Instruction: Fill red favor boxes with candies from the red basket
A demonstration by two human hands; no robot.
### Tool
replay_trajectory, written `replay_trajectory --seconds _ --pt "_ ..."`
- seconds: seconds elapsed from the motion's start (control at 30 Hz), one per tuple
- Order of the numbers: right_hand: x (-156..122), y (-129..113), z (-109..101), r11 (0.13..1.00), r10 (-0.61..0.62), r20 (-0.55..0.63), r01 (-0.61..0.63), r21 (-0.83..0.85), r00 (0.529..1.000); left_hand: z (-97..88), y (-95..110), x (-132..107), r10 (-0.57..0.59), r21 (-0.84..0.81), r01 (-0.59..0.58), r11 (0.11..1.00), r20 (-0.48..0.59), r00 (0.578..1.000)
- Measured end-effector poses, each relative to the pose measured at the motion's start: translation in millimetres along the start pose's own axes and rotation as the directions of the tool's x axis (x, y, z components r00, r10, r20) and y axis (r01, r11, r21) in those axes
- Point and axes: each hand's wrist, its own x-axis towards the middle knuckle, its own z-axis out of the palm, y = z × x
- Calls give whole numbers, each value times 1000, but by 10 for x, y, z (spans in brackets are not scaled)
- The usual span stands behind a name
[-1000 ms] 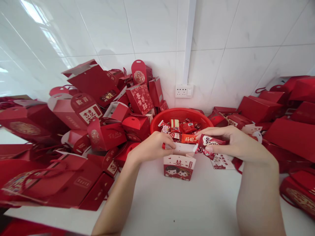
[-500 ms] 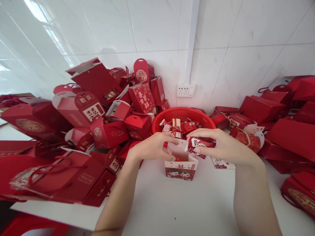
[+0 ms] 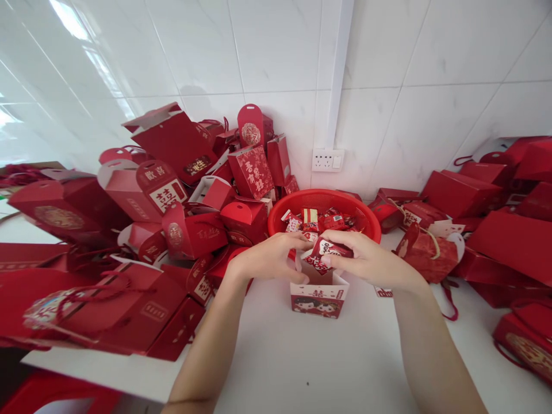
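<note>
A small red and white gift box (image 3: 318, 302) with two cartoon faces on its front stands upright on the white table, its top open. My left hand (image 3: 271, 259) grips its left upper edge, thumb at the near rim and fingers curled toward the back flap. Over the opening, my right hand (image 3: 362, 256) holds a dark red wrapped snack packet (image 3: 321, 256) with white lettering, tilted down toward the box. Just behind both hands is a red plastic basket (image 3: 366, 215) of wrapped sweets, partly covered by my fingers. The inside of the box is mostly hidden.
Red gift boxes and bags are heaped on the left (image 3: 194, 227), with another pile (image 3: 509, 241) on the right. A printed card (image 3: 383, 292) lies beside my right wrist. A tiled wall with a power socket (image 3: 328, 160) stands behind the table (image 3: 310, 356).
My right hand has moved left with the snack packet, from beside the box's right edge to over its opening, and the packet now tilts downward. My left hand stays at the box.
</note>
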Motion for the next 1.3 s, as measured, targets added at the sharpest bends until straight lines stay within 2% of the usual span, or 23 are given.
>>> replay_trajectory --seconds 0.1,0.27,0.53,0.63,0.77,0.93,1.03,1.1,1.3 --pt "-27 -31 -8 998 -4 0 4 -63 1000 -9 5 5 3 22 -3 1000 28 1000" --pt "-34 -62 -4 996 -28 -98 19 -90 995 -15 6 5 -38 24 37 999 35 999" --pt "-13 -93 55 996 -21 -11 20 -85 1000 0 -20 0 -11 -2 11 1000 24 1000" --pt "-16 -82 52 997 -45 -82 39 -71 996 -3 -25 -1 -34 -7 35 999 31 999" --pt "-4 -78 49 1000 2 -173 -3 -6 985 -10 -36 1 -63 -8 63 998 49 997" --pt "64 -48 118 1000 -4 -110 3 -14 994 -11 -39 8 -22 7 21 1000 47 999" --pt "83 -13 160 1000 8 9 -8 19 1000 -8 -46 9 -9 -7 10 1000 58 998" --pt "67 -20 155 1000 -17 42 16 27 999 -8 -53 9 1 -9 0 1000 60 998" --pt "-79 -116 -19 1000 -11 -210 7 -20 978 -40 -54 -8 18 -29 -16 999 57 998"
